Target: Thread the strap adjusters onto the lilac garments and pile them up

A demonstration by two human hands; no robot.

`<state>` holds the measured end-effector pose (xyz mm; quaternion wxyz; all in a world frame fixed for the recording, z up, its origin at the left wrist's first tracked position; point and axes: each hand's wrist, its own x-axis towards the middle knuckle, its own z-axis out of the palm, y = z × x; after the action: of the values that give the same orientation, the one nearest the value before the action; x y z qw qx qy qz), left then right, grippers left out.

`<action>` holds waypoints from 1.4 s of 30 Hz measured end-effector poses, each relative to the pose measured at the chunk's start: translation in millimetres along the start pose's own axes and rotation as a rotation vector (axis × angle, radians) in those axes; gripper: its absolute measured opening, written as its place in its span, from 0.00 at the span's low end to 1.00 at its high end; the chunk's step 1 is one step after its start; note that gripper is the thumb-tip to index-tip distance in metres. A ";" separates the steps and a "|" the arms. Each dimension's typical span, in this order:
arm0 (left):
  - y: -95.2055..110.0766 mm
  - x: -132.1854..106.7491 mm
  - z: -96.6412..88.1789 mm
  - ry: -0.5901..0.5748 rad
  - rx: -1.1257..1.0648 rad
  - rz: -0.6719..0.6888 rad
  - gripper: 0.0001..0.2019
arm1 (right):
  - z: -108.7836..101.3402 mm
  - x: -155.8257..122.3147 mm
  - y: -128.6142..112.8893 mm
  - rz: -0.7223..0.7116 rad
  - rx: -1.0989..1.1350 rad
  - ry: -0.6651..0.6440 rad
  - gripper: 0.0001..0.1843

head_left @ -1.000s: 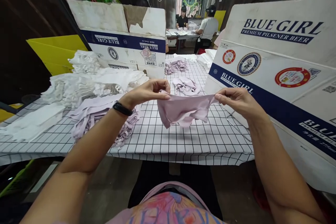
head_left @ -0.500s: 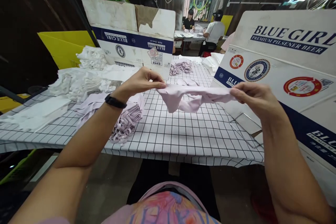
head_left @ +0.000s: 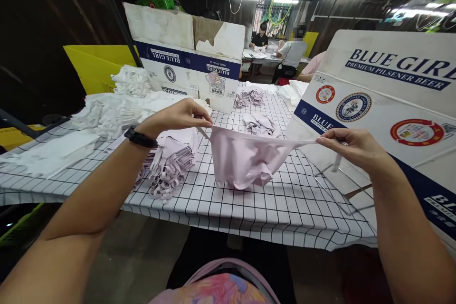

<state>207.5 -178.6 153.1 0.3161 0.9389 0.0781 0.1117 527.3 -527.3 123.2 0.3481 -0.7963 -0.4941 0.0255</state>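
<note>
Stretched between both hands above the table hangs a pale lilac cloth piece with narrow straps (head_left: 244, 159). My left hand (head_left: 183, 116) pinches its upper left corner, where a thin strap runs off. My right hand (head_left: 352, 147) grips the narrow strap at the other end, and a loose strap end dangles below those fingers. The cloth's top edge is nearly straight and its lower part droops in folds. Left of it lies a stack of lilac pieces (head_left: 174, 156) with looped straps toward me. Behind it, another lilac piece (head_left: 261, 124) lies crumpled on the table.
Piles of white cloth (head_left: 107, 111) cover the left of the checked tablecloth (head_left: 228, 204). Cardboard panels stand at the back (head_left: 185, 64) and right (head_left: 384, 85). Near the right panel is a wire frame (head_left: 342, 190). More lilac pieces (head_left: 249, 96) lie farther back. Co-workers sit beyond.
The lilac cloth has gone from a bunched, twisted band to hanging spread out, lower down. My right hand now holds its strap. The camera view has shifted slightly.
</note>
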 end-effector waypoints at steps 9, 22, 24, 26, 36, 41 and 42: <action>5.6 17.5 -1.4 0.512 0.123 0.067 0.10 | 5.2 9.1 -16.0 -0.063 -0.070 0.434 0.21; -28.9 -100.1 126.3 -0.494 0.009 -0.148 0.13 | 92.2 -106.0 44.8 0.124 0.098 -0.633 0.17; -27.1 -98.6 128.2 -0.533 -0.017 -0.157 0.14 | 92.7 -98.5 46.3 0.137 0.084 -0.552 0.17; -26.6 -84.8 129.2 -0.543 -0.035 -0.141 0.15 | 101.4 -77.5 44.0 0.141 0.025 -0.385 0.18; -57.9 36.3 199.3 -0.085 0.454 -0.329 0.12 | 196.2 3.6 35.0 0.285 -0.137 -0.246 0.29; -75.7 42.1 210.4 -0.053 0.473 -0.370 0.16 | 194.3 -30.2 50.0 0.265 -0.089 -0.236 0.23; -78.5 41.0 209.8 -0.051 0.473 -0.376 0.16 | 194.8 -35.1 52.4 0.262 -0.084 -0.219 0.17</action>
<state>295.4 -228.7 -51.0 0.1058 0.9580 0.2664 0.0064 474.8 -466.6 -65.1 0.2523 -0.8603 -0.4214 0.1364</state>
